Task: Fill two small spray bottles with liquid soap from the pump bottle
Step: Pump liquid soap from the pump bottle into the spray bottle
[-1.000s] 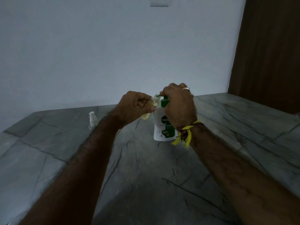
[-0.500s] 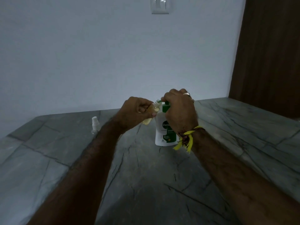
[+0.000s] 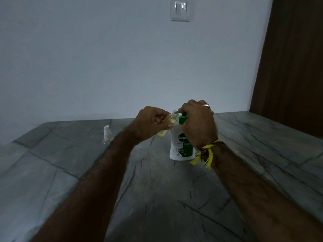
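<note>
Two bare forearms reach out over a grey veined stone counter [image 3: 157, 198], the right wrist tied with a yellow thread band [image 3: 205, 154]. The left hand [image 3: 150, 124] is curled around a small clear spray bottle [image 3: 167, 124], thumb across its side, holding it tilted with its open neck up against the green nozzle of the pump bottle; pale yellowish liquid shows inside it. The right hand [image 3: 199, 123] sits on top of the pump bottle [image 3: 181, 145], fingers bent down over the green pump head, a ring on one finger; how hard it presses I cannot tell. The pump bottle itself is white with a green label and stands upright on the counter, partly hidden behind that right wrist. Off to the left, well apart from the hands, a second small spray bottle [image 3: 107, 134] stands upright with its white sprayer cap on, its clear body hard to make out in the dim light. Behind everything rises a plain pale wall with a white switch plate [image 3: 180, 11] high up, and a dark wooden panel [image 3: 293, 63] at the right.
</note>
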